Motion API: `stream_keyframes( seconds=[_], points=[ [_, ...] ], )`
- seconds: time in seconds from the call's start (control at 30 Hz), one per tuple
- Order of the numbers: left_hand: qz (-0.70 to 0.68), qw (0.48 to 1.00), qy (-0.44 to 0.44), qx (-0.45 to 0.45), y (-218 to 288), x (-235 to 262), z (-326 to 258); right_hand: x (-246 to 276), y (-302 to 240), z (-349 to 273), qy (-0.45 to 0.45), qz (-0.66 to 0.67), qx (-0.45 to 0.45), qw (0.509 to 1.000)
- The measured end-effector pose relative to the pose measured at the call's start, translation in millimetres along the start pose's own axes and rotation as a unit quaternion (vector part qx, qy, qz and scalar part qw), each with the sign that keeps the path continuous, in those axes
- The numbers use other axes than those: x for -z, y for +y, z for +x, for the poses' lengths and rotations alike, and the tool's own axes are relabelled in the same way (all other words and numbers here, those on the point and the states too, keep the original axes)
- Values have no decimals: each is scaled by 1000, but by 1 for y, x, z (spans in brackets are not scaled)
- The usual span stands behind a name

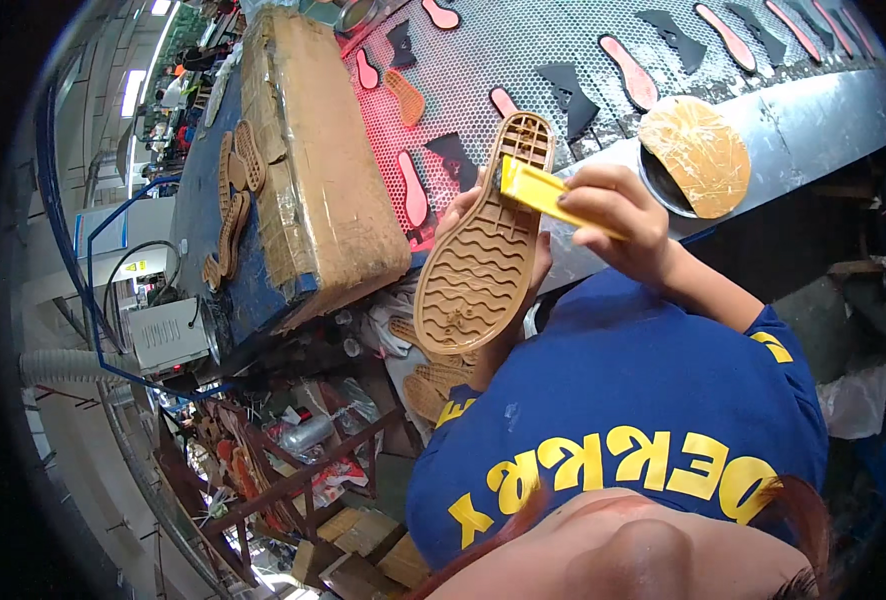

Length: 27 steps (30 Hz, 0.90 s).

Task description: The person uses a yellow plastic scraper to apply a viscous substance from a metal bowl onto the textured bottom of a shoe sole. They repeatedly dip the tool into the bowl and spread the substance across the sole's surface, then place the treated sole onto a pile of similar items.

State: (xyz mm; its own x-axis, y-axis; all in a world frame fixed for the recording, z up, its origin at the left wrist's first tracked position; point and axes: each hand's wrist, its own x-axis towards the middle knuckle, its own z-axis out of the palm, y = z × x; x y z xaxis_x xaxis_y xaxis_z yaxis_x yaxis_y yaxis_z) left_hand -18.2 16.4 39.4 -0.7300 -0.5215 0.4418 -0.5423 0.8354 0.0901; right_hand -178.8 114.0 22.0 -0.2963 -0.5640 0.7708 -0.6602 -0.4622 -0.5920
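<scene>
A tan shoe sole [475, 270], its wavy and gridded tread facing up, is held tilted in front of my chest. My left hand [457, 212] is closed around it from beneath, with fingers at both edges; most of the palm is hidden behind the sole. My right hand [623, 215] grips a flat yellow-handled brush [533, 186]. The brush's dark end touches the sole near the narrow middle, beside the grid pattern. To the right of my right hand stands a round container [661, 182], partly covered by a tan, crinkled disc [701, 155].
Beyond my hands is a perforated conveyor belt [523, 60] carrying pink insoles [628, 72] and black cut pieces [568, 95]. A taped cardboard box [338, 170] stands at the left, with more tan soles [233, 215] beside it. Several soles [428, 385] lie below on the left.
</scene>
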Motion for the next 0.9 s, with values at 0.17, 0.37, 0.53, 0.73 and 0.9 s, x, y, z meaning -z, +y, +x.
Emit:
stream_keyframes(
  seconds=[0.17, 0.37, 0.53, 0.73, 0.9],
  points=[
    [-117, 993, 11, 14, -5, 2, -6, 1, -1, 7, -10, 18, -9, 1000],
    [-105, 992, 43, 58, -5, -15, -3, -3, -7, 0, -50, 33, 21, 998],
    [-305, 936, 20, 173, -2, -5, 1, -8, -13, 2, -61, 66, 34, 995],
    [-441, 886, 64, 125, 0, -7, 1, -12, -12, 4, -41, 10, 41, 998],
    [-869, 391, 33, 302, -27, -31, 0, -24, -22, 1, -40, 4, 79, 996]
  ],
)
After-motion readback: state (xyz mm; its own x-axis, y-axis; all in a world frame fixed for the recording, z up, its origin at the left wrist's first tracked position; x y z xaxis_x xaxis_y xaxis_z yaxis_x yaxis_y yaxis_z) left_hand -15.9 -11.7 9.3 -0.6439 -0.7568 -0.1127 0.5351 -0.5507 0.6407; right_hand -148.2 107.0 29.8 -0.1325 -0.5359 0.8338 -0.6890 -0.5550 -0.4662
